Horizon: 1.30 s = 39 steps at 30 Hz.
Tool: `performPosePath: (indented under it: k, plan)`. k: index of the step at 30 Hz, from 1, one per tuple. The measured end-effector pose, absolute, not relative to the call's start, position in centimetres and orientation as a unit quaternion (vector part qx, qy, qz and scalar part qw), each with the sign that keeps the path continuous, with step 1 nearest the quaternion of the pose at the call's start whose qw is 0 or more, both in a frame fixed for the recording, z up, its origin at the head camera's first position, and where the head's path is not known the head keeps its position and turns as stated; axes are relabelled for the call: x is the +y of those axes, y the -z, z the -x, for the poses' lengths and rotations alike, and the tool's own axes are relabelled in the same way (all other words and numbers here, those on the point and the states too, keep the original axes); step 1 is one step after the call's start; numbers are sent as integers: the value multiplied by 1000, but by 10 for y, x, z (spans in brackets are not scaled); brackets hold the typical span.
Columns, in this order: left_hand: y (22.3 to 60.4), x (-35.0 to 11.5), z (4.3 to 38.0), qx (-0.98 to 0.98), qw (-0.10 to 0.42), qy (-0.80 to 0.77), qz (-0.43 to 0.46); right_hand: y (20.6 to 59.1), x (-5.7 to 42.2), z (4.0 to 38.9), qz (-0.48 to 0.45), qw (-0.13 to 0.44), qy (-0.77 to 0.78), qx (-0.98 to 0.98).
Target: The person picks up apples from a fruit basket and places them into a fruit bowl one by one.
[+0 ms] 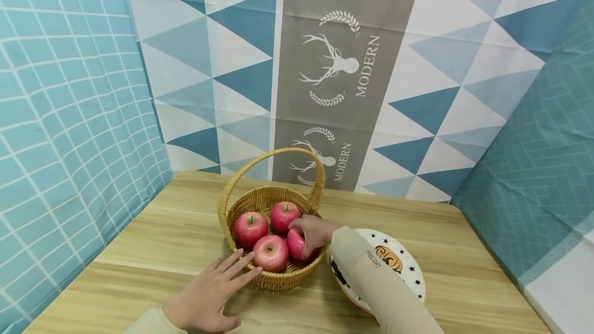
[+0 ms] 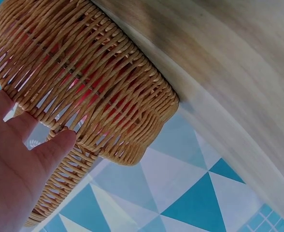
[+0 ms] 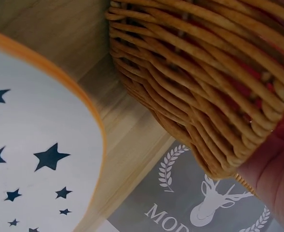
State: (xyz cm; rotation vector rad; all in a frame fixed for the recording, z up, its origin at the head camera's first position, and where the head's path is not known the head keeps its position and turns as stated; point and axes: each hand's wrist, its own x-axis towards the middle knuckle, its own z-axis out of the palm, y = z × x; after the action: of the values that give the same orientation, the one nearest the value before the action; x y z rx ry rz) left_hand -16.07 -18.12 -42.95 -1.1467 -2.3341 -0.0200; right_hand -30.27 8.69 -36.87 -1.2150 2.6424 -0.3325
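A wicker basket (image 1: 276, 283) with a tall arched handle stands on the wooden table, and several red apples lie inside it. My right hand (image 1: 314, 232) reaches over the basket's right rim and grips the rightmost apple (image 1: 295, 245) with curled fingers. That apple sits low among the others, partly covered by the hand. Spread and fairly straight, the fingers of my left hand (image 1: 211, 293) rest at the front left rim, close to the front apple (image 1: 270, 254). In the left wrist view, the left fingertips (image 2: 67, 139) lie along the woven edge.
A white plate (image 1: 410, 267) with an orange rim, black stars and a pumpkin print lies right of the basket, partly under my right forearm. Patterned cloth walls (image 1: 241, 55) border the wooden table (image 1: 153, 236) at the back and both sides.
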Motion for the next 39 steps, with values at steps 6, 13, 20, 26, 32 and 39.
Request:
performPosePath:
  k: [6, 13, 20, 26, 32, 39]
  plan:
    - [432, -183, 163, -863, 277, 15, 423, 360, 87, 303, 410, 110, 125, 897]
    - [431, -182, 165, -866, 266, 17, 424, 350, 85, 301, 404, 110, 111, 901]
    - [430, -182, 163, -869, 259, 18, 421, 338, 82, 300, 410, 103, 108, 900]
    - [430, -182, 163, -869, 262, 20, 419, 328, 85, 302, 417, 109, 111, 895]
    - [428, -184, 166, -866, 262, 19, 424, 314, 88, 304, 412, 103, 108, 899]
    - [431, -181, 167, -871, 247, 8, 424, 306, 98, 301, 388, 113, 111, 908]
